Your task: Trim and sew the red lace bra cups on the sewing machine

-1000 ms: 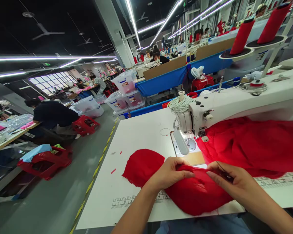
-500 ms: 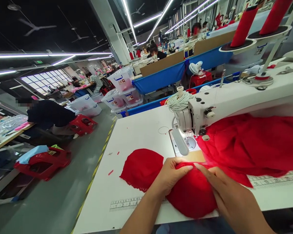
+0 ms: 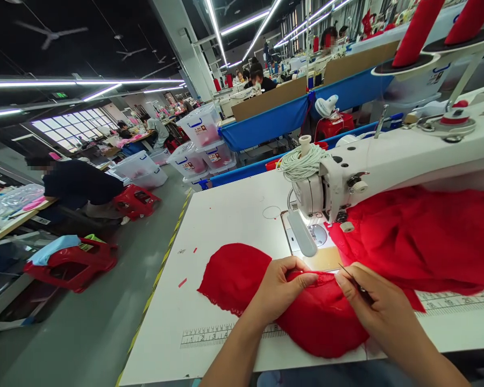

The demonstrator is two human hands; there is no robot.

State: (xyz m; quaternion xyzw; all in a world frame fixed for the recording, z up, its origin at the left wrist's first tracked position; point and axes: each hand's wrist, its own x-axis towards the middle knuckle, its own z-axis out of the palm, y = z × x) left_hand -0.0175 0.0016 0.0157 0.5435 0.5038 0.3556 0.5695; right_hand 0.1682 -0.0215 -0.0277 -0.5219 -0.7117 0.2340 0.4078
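My left hand (image 3: 284, 287) pinches the upper edge of a red bra cup (image 3: 325, 328) between thumb and fingers. My right hand (image 3: 373, 301) is closed at the same edge, further right, thumb against forefinger. A thin, pointed dark tool (image 3: 362, 290) sticks out of my right fingers, its tip toward the machine; its handle is mostly hidden in the palm. A second red cup with a scalloped edge (image 3: 236, 277) lies on the table left of my left hand. Just beyond my hands is the sewing machine's needle area (image 3: 318, 235).
The white sewing machine (image 3: 387, 161) carries a coil of pale cord (image 3: 302, 164). A heap of red fabric (image 3: 439, 236) lies under its arm. A printed ruler (image 3: 207, 336) runs along the table front. Red thread cones (image 3: 417, 35) stand above right. A person (image 3: 80, 180) sits at left.
My right hand has shifted slightly right along the edge and turned, so the pointed tool now shows. The held cup's edge is stretched wider between my hands. The view has shifted slightly.
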